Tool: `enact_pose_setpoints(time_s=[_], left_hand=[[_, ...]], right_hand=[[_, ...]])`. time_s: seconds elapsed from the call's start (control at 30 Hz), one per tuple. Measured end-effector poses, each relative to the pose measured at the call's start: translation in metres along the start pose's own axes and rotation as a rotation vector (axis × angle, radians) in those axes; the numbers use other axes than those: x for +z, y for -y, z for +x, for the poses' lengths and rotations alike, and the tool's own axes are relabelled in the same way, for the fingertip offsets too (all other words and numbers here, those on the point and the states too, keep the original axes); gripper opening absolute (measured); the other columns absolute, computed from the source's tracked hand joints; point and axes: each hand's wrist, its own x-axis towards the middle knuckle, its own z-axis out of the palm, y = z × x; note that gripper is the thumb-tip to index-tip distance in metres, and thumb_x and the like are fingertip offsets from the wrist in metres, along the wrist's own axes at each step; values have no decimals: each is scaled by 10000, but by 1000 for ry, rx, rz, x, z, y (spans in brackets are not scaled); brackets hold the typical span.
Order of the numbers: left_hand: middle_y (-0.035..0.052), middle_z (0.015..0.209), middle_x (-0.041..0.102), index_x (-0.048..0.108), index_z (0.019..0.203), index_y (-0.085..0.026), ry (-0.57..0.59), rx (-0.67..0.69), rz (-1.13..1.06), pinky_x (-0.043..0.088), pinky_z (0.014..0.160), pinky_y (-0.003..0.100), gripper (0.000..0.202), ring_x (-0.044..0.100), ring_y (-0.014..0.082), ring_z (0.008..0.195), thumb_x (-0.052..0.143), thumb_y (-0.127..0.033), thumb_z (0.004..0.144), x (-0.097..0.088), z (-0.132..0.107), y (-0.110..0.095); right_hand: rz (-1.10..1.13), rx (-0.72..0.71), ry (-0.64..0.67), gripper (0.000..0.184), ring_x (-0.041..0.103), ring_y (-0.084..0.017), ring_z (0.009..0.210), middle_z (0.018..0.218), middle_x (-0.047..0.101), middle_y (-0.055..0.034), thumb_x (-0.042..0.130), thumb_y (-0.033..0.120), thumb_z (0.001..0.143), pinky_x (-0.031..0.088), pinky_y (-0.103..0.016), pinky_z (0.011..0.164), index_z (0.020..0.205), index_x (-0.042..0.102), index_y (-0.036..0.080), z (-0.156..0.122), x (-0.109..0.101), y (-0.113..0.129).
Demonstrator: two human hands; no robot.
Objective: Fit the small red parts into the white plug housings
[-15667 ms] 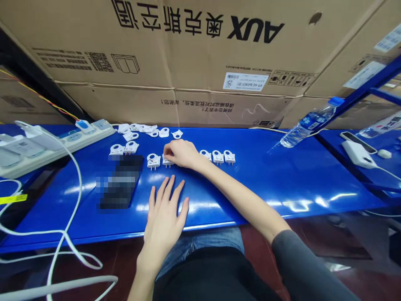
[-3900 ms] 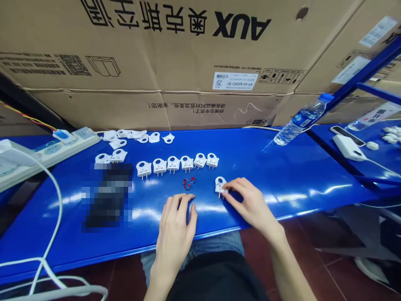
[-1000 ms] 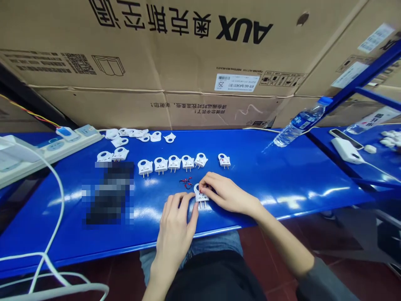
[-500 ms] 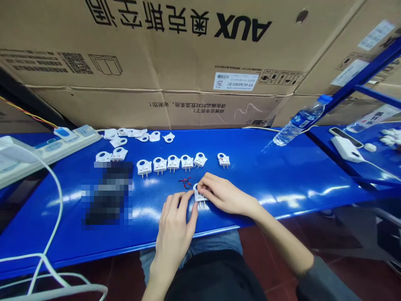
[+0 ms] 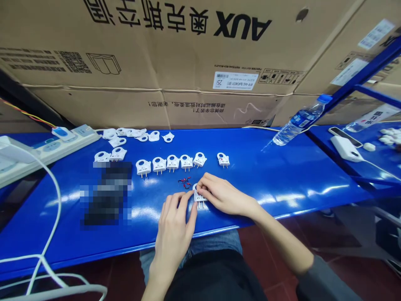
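Observation:
A white two-pin plug housing [image 5: 200, 198] with a ring-shaped top lies on the blue table, its metal pins pointing toward me. My left hand [image 5: 176, 218] steadies its left side between index finger and thumb. Over its upper right part, my right hand [image 5: 222, 194] has its fingers pinched together; whatever is between those fingertips is hidden. Just beyond the housing is a small heap of red and black parts [image 5: 184, 182]. A row of similar white plugs [image 5: 159, 164] stands farther back, with one plug [image 5: 223, 160] apart on the right, red showing inside it.
White covers [image 5: 153, 136] lie along the back by a carton [image 5: 188, 108]. A power strip [image 5: 52, 146] and white cables [image 5: 56, 225] occupy the left, near a pixelated dark object [image 5: 108, 194]. A water bottle [image 5: 300, 119] leans at the right; a white charger [image 5: 346, 149] lies beyond.
Both hands stay at the same plug housing with almost no movement. The whole view has shifted very slightly.

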Motion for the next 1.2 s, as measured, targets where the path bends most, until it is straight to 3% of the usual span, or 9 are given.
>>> enact_pose_setpoints(time_s=[0.5, 0.7, 0.87, 1.0, 1.2], left_hand=[[81, 1142, 696, 612, 1275, -239, -19, 0, -5, 540, 954, 467, 271, 658, 270, 1056, 501, -346, 1053, 2, 0, 2], [72, 1135, 691, 607, 1284, -239, -30, -5, -7, 542, 929, 442, 270, 655, 263, 1047, 518, -335, 1048, 1, -1, 0], [69, 1126, 692, 601, 1277, -244, -39, -2, -2, 539, 925, 445, 261, 654, 266, 1031, 540, -324, 1036, 2, -1, 0], [71, 1128, 688, 588, 1294, -239, -35, -3, 2, 537, 933, 446, 275, 650, 264, 1039, 543, -311, 1033, 2, -1, 0], [77, 1139, 682, 590, 1291, -237, -27, -8, -4, 535, 957, 458, 267, 647, 265, 1059, 514, -289, 1040, 2, -1, 0]], right_hand=[[-12, 23, -69, 152, 622, -173, 926, 1107, 618, -59, 460, 260, 1103, 526, -328, 838, 1128, 599, 204, 1, 2, 0], [90, -4, -96, 100, 640, -179, 1000, 1098, 630, -45, 567, 291, 1060, 528, -331, 909, 1088, 638, 225, -11, -2, -1], [142, 11, -157, 90, 639, -192, 1011, 1087, 656, -39, 673, 297, 1004, 533, -355, 929, 1071, 662, 238, -26, 8, -1], [51, 41, -179, 96, 635, -206, 1020, 1080, 670, -51, 649, 305, 1020, 532, -372, 934, 1074, 665, 228, -34, 8, -3], [-273, 125, -190, 137, 617, -240, 1075, 1122, 669, -79, 604, 300, 1049, 534, -385, 918, 1113, 692, 216, -28, -17, -16]])
